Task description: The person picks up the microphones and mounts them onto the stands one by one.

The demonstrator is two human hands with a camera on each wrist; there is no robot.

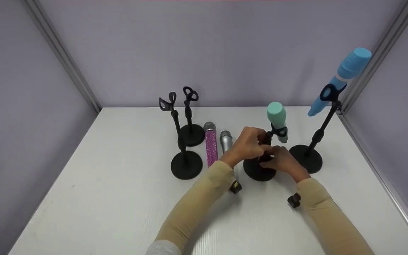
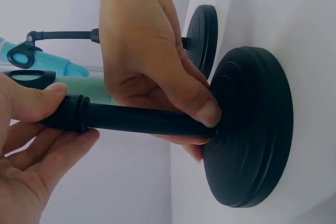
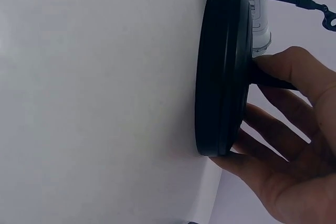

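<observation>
Both hands are on one black desktop microphone stand (image 1: 259,171), whose clip carries a mint-green microphone (image 1: 276,114). My left hand (image 1: 248,143) pinches the collar high on the pole between thumb and fingers, as the left wrist view shows. Lower down, my right hand (image 1: 282,161) grips the thin pole just above the round base (image 2: 252,129). In the right wrist view, that base (image 3: 223,72) stands on the white table, and the fingers of my right hand (image 3: 294,156) reach round its near side.
A blue microphone (image 1: 352,65) tilts in another stand (image 1: 306,158) to the right. Left of my hands lie a pink glitter microphone (image 1: 211,145) and a silver one (image 1: 226,139). Two stands with bare clips (image 1: 186,164) (image 1: 192,134) stand further left. Walls enclose the table.
</observation>
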